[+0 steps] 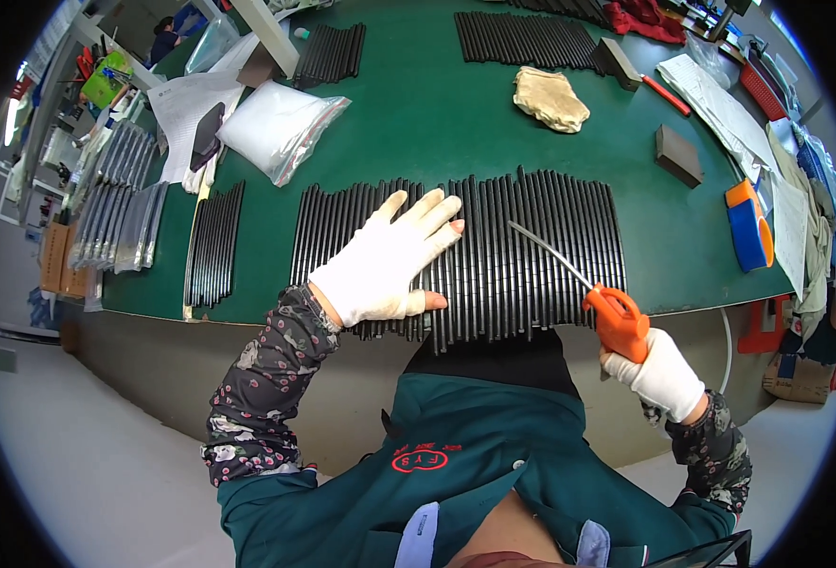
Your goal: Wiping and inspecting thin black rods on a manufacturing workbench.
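A wide row of thin black rods lies side by side across the green table's front edge, their ends uneven. Flat on the left half of that row rests my left hand, in a white glove with some fingertips bare, its fingers spread. My right hand, also gloved in white, is closed around an orange air blow gun off the front edge. The gun's long thin metal nozzle slants left over the rods; whether its tip touches them I cannot tell.
Smaller bundles of black rods lie left and at the back. Around them are a clear bag of white material, a beige cloth, a dark block, a blue-and-orange tape roll and wrapped packs.
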A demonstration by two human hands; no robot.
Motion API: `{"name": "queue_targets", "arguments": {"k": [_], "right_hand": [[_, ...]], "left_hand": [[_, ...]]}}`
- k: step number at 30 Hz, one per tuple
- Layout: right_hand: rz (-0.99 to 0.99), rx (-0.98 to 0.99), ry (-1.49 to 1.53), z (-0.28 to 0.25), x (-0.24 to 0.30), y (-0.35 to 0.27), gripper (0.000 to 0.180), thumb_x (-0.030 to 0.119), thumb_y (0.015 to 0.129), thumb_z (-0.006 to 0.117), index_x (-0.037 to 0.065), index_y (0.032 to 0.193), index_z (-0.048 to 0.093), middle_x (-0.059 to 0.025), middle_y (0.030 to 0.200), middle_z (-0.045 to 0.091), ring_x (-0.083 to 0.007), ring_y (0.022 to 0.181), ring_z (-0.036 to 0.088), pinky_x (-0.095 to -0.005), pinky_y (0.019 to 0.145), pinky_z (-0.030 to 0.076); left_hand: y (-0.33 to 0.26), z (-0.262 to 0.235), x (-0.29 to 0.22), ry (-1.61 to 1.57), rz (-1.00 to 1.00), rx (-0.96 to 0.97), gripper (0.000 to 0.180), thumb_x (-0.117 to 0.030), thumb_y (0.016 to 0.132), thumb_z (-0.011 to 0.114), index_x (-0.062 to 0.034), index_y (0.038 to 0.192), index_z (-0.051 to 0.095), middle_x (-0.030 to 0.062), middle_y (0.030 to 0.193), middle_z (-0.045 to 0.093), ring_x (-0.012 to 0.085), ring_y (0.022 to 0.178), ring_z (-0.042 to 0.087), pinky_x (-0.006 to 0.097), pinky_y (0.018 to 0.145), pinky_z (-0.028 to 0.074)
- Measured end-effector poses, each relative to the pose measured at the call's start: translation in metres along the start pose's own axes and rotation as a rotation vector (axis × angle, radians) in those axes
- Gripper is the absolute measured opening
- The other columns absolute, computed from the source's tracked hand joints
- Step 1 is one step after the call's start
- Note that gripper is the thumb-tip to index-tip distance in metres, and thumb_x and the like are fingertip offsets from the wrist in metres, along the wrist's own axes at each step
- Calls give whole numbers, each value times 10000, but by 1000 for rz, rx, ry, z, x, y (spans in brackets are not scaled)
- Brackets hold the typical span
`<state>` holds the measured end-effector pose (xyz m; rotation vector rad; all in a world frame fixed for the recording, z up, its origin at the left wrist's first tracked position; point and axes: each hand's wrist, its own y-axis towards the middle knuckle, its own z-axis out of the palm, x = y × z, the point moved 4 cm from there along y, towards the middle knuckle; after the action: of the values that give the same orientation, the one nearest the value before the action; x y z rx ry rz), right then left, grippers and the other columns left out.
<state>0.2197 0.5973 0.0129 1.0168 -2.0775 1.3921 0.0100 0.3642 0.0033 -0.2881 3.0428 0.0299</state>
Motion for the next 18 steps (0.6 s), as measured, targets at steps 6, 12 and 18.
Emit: {"name": "queue_targets", "arguments": {"k": [6,12,18], "right_hand": [[-73,86,27,7,1,-6,128,84,792,657,-5,880,633,-31,727,619,-110,651,563,-261,657,477],[-76,129,24,11,4,-7,150,86,785,675,6,907,641,-35,735,624,-108,662,561,-264,665,480],[-120,146,7,18,12,-4,175,99,786,683,5,927,640,-39,733,626,-107,661,560,-266,672,485]], "left_hand": [[-18,-11,-15,-26,-47,-26,887,-700,848,327,0,1393,331,236,1461,286,425,1361,256,582,1087,177],[-40,-1,-7,-18,-141,-15,872,-691,859,299,-4,1395,335,218,1456,304,426,1365,244,564,1089,189],[-29,1,-16,-38,-109,-1,866,-533,786,566,-15,1422,288,242,1468,272,405,1367,256,563,1094,199]]}}
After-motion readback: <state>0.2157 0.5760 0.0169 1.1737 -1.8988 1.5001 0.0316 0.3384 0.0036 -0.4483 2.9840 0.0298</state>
